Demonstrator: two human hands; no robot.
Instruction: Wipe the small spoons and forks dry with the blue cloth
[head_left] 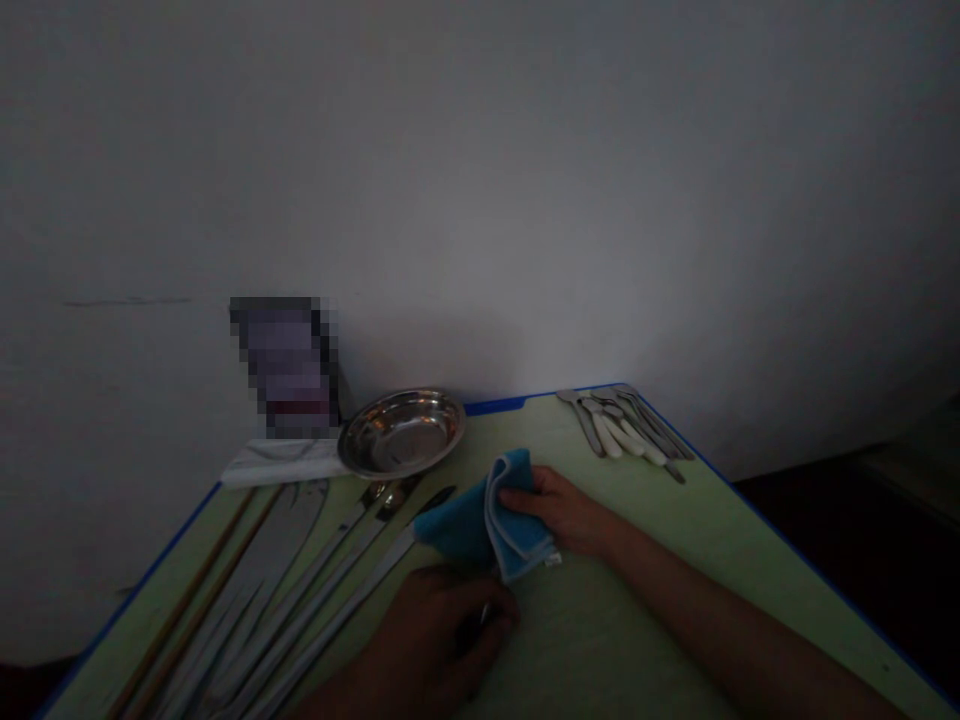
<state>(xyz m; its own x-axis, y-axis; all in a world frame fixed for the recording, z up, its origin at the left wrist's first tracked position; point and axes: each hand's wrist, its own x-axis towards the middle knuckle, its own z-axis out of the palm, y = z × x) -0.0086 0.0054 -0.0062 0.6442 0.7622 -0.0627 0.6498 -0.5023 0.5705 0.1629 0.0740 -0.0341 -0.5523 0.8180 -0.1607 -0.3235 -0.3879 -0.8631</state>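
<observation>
My right hand (559,505) grips a folded blue cloth (457,525) with a pale edge, thumb on top, over the middle of the table. Just below the cloth, my left hand (450,625) is curled closed. A small glint shows between its fingers, but the thing it holds is mostly hidden and too dark to name. Left of this hand, several long-handled metal utensils (322,560) lie side by side, some with spoon-like heads. The cloth overlaps the far part of the nearest one.
A shiny metal bowl (405,435) stands at the back by the wall. Several spoons and other cutlery (622,430), some white-handled, lie at the back right. Two long wooden sticks (202,590) lie at left. A blurred-out upright panel (289,365) leans near the white cloth (281,462).
</observation>
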